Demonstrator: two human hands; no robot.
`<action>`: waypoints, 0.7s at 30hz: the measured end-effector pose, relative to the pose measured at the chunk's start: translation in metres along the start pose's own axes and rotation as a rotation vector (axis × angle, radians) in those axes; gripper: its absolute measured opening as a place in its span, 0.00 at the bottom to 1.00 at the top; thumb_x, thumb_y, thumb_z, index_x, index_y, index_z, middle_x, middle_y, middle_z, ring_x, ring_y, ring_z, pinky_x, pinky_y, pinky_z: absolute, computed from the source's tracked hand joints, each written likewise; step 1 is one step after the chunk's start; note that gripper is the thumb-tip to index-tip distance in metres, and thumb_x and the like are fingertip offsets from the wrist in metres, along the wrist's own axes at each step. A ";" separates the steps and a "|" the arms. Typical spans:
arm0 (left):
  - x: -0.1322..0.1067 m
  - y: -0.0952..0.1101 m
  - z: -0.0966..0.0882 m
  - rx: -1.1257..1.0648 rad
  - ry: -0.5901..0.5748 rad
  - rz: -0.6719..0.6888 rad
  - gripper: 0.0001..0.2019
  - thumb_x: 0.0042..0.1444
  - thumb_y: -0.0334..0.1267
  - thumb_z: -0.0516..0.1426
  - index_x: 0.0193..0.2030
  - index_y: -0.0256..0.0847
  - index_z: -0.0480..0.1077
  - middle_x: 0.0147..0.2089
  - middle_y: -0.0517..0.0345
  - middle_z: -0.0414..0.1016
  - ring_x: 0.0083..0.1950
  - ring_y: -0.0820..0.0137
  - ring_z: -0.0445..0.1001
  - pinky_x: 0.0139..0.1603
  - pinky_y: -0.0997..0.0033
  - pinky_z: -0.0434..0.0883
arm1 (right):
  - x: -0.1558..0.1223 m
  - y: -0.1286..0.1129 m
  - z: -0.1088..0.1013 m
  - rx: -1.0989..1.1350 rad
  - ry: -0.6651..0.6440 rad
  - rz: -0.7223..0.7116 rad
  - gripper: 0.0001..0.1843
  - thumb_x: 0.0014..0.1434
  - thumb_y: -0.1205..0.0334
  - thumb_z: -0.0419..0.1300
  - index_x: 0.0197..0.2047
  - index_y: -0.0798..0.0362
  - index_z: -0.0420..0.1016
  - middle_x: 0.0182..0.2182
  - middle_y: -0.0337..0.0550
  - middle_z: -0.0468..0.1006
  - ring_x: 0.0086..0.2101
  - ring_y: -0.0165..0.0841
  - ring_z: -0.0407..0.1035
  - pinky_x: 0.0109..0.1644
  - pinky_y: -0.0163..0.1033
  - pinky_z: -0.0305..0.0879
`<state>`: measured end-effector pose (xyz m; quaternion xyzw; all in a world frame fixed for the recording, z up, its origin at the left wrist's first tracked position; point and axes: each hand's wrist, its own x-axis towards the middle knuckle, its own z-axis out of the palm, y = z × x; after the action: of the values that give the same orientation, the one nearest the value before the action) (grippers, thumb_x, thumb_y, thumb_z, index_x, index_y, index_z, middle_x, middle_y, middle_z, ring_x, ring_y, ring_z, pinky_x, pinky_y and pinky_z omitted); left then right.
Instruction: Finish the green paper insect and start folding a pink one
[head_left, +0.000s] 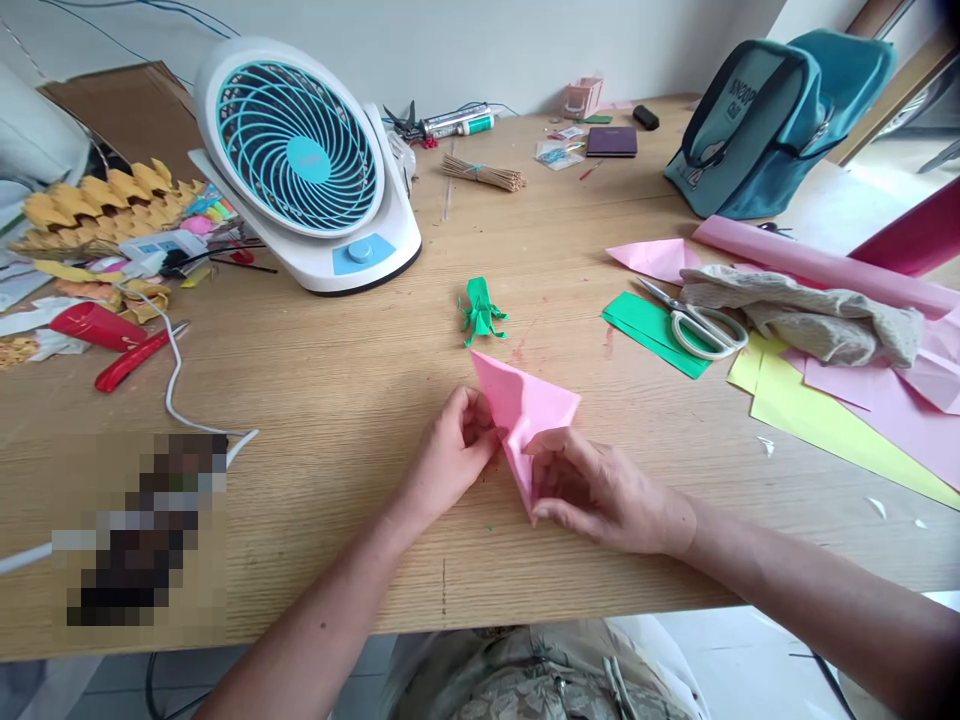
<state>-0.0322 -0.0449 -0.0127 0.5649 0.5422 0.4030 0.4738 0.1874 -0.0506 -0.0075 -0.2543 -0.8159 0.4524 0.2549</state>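
A partly folded sheet of pink paper point(538, 395) is held between my two hands, just above the wooden table. My left hand point(457, 445) pinches its left edge, the thumb and fingers closed on it. On the near right side, my right hand point(592, 485) has its fingers curled against the paper, with the thumb by the lower corner. Creases run through the middle of the sheet, and part of it is hidden behind the right fingers. Just beyond the pink paper sits a small green folded-paper figure point(480, 310) with thin curled legs.
White-handled scissors point(705, 332) lie on green paper point(645, 330) to the right, beside grey gloves point(810, 305) and yellow paper point(825, 425). A fan point(307, 170) stands back left; a blue bag point(765, 120) is back right. Left lies a red-handled knife point(135, 362).
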 end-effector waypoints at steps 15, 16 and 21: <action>0.000 0.008 -0.016 0.537 -0.257 0.416 0.15 0.58 0.20 0.50 0.40 0.40 0.73 0.40 0.59 0.76 0.46 0.70 0.72 0.50 0.69 0.67 | 0.008 0.018 -0.031 -0.708 0.018 -0.333 0.11 0.63 0.69 0.58 0.47 0.53 0.77 0.49 0.52 0.74 0.42 0.39 0.66 0.45 0.46 0.65; 0.001 0.007 -0.015 0.547 -0.266 0.438 0.14 0.60 0.21 0.50 0.40 0.40 0.73 0.41 0.58 0.76 0.46 0.70 0.72 0.51 0.69 0.67 | 0.008 0.018 -0.029 -0.722 0.000 -0.335 0.09 0.62 0.68 0.59 0.45 0.53 0.78 0.46 0.51 0.76 0.41 0.39 0.66 0.45 0.46 0.63; -0.004 0.010 -0.015 0.561 -0.180 0.430 0.08 0.65 0.33 0.54 0.40 0.40 0.76 0.42 0.54 0.72 0.44 0.70 0.73 0.46 0.71 0.69 | 0.010 0.020 -0.024 -0.624 0.016 -0.198 0.07 0.64 0.67 0.57 0.37 0.54 0.77 0.34 0.47 0.76 0.36 0.36 0.66 0.42 0.42 0.59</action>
<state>-0.0448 -0.0466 0.0007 0.8072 0.4565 0.2779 0.2506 0.1991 -0.0198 -0.0116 -0.2429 -0.9340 0.1515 0.2139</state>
